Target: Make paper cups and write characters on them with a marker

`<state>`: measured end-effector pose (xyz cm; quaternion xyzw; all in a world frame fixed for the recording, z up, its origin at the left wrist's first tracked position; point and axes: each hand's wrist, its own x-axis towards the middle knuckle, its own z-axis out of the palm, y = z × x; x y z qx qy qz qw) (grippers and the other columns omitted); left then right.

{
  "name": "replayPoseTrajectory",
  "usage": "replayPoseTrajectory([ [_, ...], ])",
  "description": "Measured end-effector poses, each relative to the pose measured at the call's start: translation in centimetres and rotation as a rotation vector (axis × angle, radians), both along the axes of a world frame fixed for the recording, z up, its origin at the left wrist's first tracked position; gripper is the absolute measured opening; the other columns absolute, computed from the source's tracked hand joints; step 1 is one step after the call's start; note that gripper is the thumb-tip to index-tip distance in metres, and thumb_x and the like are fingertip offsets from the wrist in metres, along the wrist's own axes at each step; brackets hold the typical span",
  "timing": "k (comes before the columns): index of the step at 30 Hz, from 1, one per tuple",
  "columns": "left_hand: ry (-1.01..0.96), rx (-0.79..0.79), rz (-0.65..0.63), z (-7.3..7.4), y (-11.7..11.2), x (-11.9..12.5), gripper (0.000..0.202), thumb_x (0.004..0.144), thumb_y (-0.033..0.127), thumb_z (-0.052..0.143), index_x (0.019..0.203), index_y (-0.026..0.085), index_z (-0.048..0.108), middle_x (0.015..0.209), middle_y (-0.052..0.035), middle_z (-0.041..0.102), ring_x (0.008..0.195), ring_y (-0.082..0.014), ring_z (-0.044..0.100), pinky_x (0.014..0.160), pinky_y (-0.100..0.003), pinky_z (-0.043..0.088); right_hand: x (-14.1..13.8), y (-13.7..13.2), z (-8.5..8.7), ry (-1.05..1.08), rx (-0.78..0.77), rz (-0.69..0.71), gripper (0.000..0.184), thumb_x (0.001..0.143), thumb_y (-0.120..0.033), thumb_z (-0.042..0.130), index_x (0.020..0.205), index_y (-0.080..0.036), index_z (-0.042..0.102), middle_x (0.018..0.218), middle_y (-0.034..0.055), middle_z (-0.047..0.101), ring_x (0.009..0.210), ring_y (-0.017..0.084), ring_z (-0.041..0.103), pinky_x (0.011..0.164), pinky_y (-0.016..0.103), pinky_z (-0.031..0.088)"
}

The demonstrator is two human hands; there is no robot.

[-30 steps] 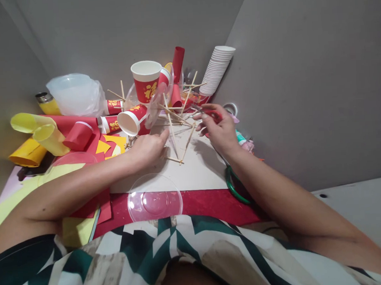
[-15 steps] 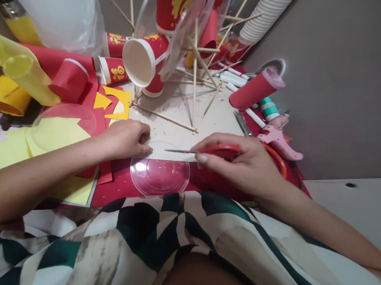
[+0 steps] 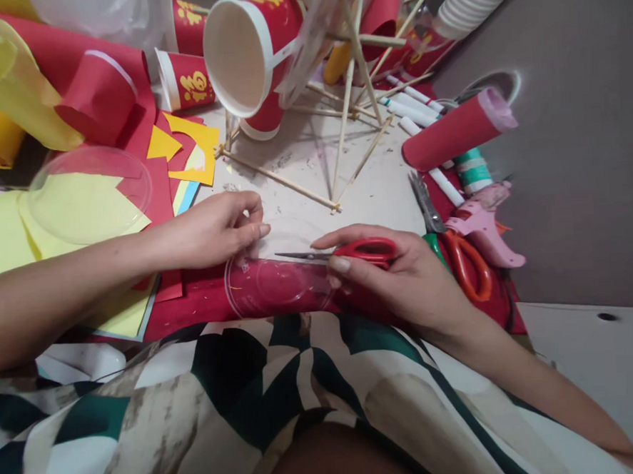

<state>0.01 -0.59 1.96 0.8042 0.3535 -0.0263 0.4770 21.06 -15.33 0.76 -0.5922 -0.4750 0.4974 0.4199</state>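
A round clear plastic lid lies at the table's front edge, half over white board and half over red cloth. My left hand is at its upper left rim, thumb and fingertips drawn together; anything between them is too small to make out. In my right hand is a pair of small scissors with red handles. Their grey blades point left, close together, above the lid's right part.
Joined wooden sticks stand behind my hands, beside a red and white paper cup. Coloured paper and another clear lid lie left. On the right are orange-handled scissors, a red paper roll and a pink tool.
The view has shifted closer to the table. My left hand has lifted slightly and its thumb and fingertips have come together. The scissors remain in my right hand above the lid.
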Motion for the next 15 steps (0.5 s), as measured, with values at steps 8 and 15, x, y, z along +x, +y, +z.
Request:
replayPoseTrajectory([
  [8,-0.008,0.414,0.248,-2.6,4.0,0.5,0.009,0.092,0.02,0.059,0.093,0.015,0.067,0.081,-0.003,0.07,0.072,-0.0135,0.062,0.069,-0.027,0.049,-0.8,1.0,1.6,-0.362,0.278,-0.09,0.016,0.088,-0.02,0.075,0.093,-0.035,0.081,0.088,-0.0003,0.08,0.078,0.021,0.074,0.071,0.035,0.062],
  [15,0.056,0.774,0.032,-2.9,2.8,-0.5,0.036,0.1,0.036,0.049,0.126,0.02,0.067,0.126,-0.0109,0.071,0.12,-0.0269,0.062,0.106,-0.041,0.048,-1.5,3.0,1.3,-0.484,0.318,0.01,0.012,0.09,-0.022,0.074,0.084,-0.032,0.079,0.08,-0.001,0.077,0.069,0.018,0.071,0.063,0.033,0.059],
])
